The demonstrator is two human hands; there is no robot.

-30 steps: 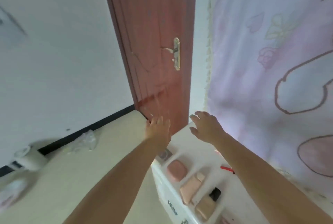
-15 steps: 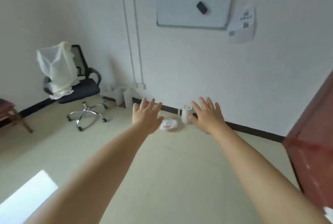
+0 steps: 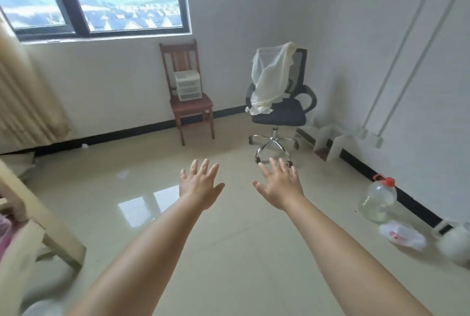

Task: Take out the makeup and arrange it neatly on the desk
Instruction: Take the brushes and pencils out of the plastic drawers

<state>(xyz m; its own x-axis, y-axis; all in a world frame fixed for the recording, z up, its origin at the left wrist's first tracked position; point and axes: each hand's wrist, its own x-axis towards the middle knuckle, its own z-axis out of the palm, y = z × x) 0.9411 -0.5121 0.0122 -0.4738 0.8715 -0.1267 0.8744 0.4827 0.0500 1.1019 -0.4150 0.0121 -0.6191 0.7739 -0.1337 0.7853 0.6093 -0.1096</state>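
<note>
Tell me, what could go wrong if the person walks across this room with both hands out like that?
Both the left hand and the right hand are empty with fingers spread. The shiny tile floor might be slippery. The clear plastic jug and the crumpled plastic bag lie on the floor by the right wall and could trip a foot. The office chair stands on wheels and may roll if bumped.

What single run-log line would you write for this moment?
left hand: open, empty | right hand: open, empty | makeup: not in view | ahead: drawer box on wooden chair
</note>
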